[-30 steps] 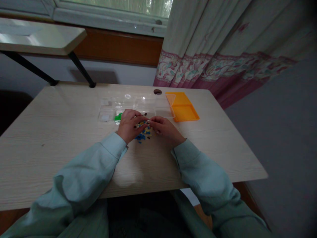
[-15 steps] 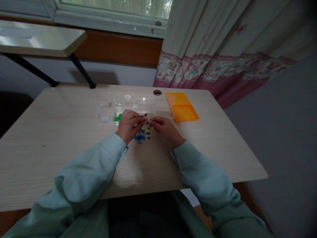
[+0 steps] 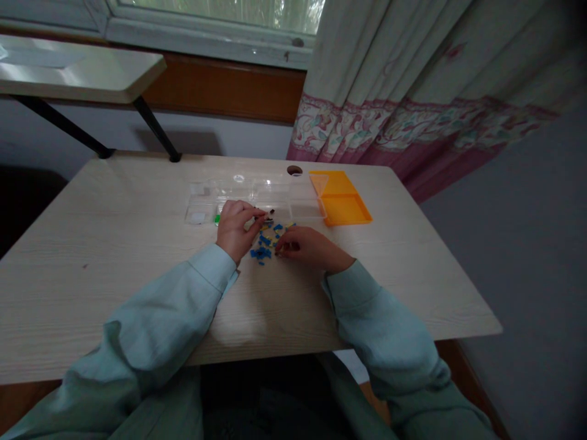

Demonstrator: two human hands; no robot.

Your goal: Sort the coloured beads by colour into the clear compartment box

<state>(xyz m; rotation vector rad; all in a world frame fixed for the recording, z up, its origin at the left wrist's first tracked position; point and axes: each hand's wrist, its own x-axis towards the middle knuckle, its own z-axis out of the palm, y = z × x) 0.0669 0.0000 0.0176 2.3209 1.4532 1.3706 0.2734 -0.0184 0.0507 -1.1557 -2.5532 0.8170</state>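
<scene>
Over the far side of a loose spread of small blue pieces (image 3: 261, 252), my left hand (image 3: 235, 229) is closed in a pinch, with a tiny pale piece (image 3: 268, 216) at its fingertips. My right hand (image 3: 312, 247) is lower, at the right edge of the spread. Its fingers are drawn together at the tabletop beside small dark and yellow bits; what they grip, if anything, is too small to make out. Small yellow pieces lie among the blue ones. Partly behind my left hand, a green piece (image 3: 217, 219) shows in the clear box.
A clear plastic compartment box (image 3: 305, 209) lies behind my hands, touching or close to an open orange tray (image 3: 346, 209) on the right. The wooden desk (image 3: 137, 244) has a cable hole (image 3: 294, 170) at the back. A raised shelf (image 3: 92, 85) stands back left, a curtain (image 3: 367, 116) back right.
My hands were together at the fingertips; now they are apart. My right hand has come down and nearer to the pieces on the table, while my left stays about where it was.
</scene>
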